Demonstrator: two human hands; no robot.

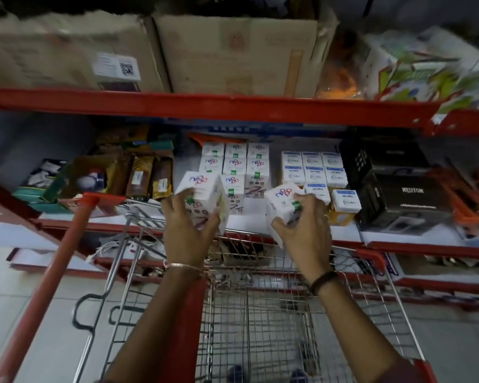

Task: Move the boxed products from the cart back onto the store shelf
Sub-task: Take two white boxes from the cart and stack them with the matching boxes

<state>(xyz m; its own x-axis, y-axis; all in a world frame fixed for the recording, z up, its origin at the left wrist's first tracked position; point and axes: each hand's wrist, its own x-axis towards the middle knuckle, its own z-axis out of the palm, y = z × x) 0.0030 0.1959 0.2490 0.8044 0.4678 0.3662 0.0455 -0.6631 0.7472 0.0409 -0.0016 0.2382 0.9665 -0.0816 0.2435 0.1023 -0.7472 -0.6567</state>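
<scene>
Each of my hands holds a white printed box above the far end of the wire cart [260, 322]. My left hand [187, 230] grips the left white box [202, 194] from below and behind. The right white box [284, 203] is tilted in my right hand [304, 225]. Both boxes hover just in front of the red-edged store shelf [150, 225], near a stack of matching white boxes [235, 170] standing in rows on it. The cart basket below shows no boxes that I can make out.
Smaller blue-and-white boxes [315, 172] sit right of the stack, then black appliance boxes [398, 194]. Brown packets [141, 175] stand to the left. Cardboard cartons [233, 51] fill the upper shelf behind a red beam [205, 106]. A red cart handle [53, 272] runs diagonally at left.
</scene>
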